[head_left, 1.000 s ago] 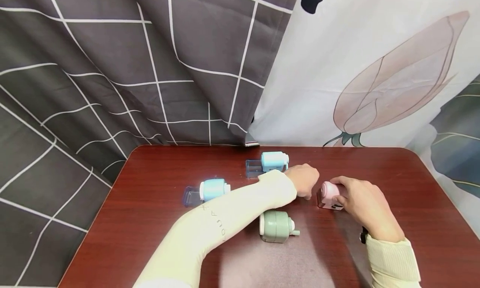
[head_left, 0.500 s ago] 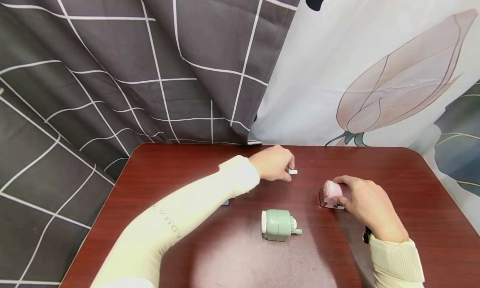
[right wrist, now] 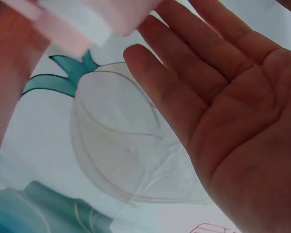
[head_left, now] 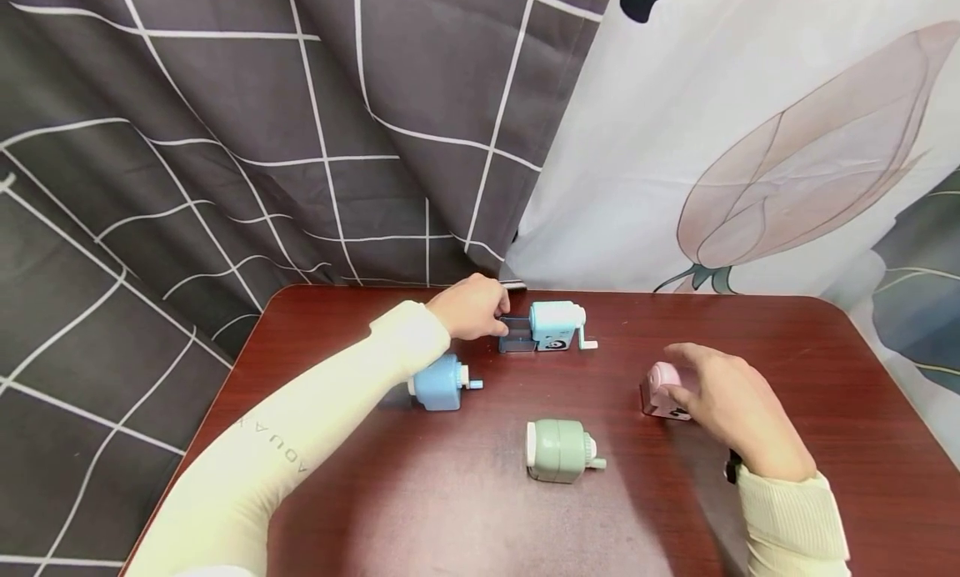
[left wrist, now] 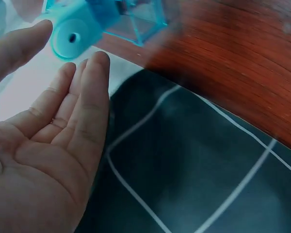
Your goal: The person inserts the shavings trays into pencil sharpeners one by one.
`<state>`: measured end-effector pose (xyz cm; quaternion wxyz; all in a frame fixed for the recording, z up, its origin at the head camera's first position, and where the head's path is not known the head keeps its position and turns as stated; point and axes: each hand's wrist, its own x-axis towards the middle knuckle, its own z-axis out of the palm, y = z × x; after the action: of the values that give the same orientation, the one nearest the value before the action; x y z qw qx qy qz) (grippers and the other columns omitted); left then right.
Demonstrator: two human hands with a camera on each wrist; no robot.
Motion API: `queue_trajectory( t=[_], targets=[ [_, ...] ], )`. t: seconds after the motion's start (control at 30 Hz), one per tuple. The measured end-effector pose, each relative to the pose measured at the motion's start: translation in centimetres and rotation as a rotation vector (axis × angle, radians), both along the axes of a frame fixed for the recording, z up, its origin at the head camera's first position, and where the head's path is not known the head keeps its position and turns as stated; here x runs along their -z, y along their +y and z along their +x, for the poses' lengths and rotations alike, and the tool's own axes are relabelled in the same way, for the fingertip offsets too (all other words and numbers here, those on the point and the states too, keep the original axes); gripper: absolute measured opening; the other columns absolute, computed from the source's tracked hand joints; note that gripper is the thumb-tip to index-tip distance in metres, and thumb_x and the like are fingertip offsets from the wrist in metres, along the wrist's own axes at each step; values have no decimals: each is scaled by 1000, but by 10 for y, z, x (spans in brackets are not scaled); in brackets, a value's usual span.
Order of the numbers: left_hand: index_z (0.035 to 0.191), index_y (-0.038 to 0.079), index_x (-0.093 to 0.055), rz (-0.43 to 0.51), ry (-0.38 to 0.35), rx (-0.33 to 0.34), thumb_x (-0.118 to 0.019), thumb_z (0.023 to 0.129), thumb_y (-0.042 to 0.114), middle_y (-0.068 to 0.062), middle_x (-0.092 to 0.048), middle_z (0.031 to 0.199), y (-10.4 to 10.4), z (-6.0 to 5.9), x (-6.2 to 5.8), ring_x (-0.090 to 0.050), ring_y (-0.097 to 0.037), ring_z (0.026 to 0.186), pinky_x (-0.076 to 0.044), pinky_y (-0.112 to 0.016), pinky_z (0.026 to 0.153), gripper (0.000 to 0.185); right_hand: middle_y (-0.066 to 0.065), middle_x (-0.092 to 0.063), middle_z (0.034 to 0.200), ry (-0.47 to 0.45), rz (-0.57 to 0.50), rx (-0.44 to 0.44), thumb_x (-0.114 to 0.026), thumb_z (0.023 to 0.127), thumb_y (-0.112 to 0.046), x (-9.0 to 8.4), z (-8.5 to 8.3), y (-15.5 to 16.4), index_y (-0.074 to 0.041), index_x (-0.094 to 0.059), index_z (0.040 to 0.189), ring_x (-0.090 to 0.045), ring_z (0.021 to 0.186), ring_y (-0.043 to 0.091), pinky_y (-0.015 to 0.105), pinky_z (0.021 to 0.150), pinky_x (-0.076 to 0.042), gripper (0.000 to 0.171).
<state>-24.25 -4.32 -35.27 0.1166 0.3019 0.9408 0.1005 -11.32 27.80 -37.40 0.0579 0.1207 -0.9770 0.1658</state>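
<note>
A glossy reddish-brown worktop is backed by a grey, white-gridded cloth and a white, flower-printed cloth. A light-blue plastic crank sharpener, bearing a black-and-white print, is placed near the far edge; beside its clear tray the left hand is held, grip spread. A small pink plastic sharpener is flanked by the right hand, its grip likewise spread. A blue sharpener and a sage-green sharpener are set nearer. Lettering on the left sleeve is only partly legible. A dark hole in the light-blue casing is shown by the left wrist view alone.
</note>
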Motion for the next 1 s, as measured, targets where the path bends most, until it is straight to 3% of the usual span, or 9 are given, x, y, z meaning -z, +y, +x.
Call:
queue_trajectory(
  t=[0.17,0.3,0.57,0.8,1.0],
  targets=[
    [117,5,-72,-44,-14,-37,-78,88,27,-5,-71,104,-8,-2,1,-62,-22,102,-49,-35,94,37,23,-68,118,-33,9,-23,-77,86,-16,-10,-9,-12,0,-62,127,-66,99,43,59,84,-48,47],
    [119,3,-71,-76,-19,-62,-78,88,27,-8,-71,111,-11,-4,2,-63,-23,102,-50,-36,93,40,23,-65,123,-83,17,-50,-80,84,-18,-18,-18,-25,1,-60,130,-68,96,36,58,88,-48,54],
    [119,3,-70,-129,-20,-92,-83,83,28,-9,-71,112,-14,-7,10,-63,-25,108,-50,-37,93,46,23,-61,132,-109,24,-145,-81,83,-11,-26,-38,-52,4,-57,134,-56,123,43,56,102,-42,58],
    [88,8,-69,-150,-20,-55,-86,79,28,-2,-65,80,-6,-10,23,-63,-21,80,-52,-34,79,28,24,-61,130,-104,19,-195,-79,83,-6,-19,-58,-73,7,-56,134,-57,122,41,54,103,-42,58],
    [81,10,-69,-167,-14,-49,-88,77,27,0,-64,77,-1,-12,28,-62,-19,79,-52,-32,76,27,20,-67,116,-69,11,-232,-81,79,-3,-14,-73,-90,7,-60,125,-63,103,36,51,93,-48,51]
  ],
)
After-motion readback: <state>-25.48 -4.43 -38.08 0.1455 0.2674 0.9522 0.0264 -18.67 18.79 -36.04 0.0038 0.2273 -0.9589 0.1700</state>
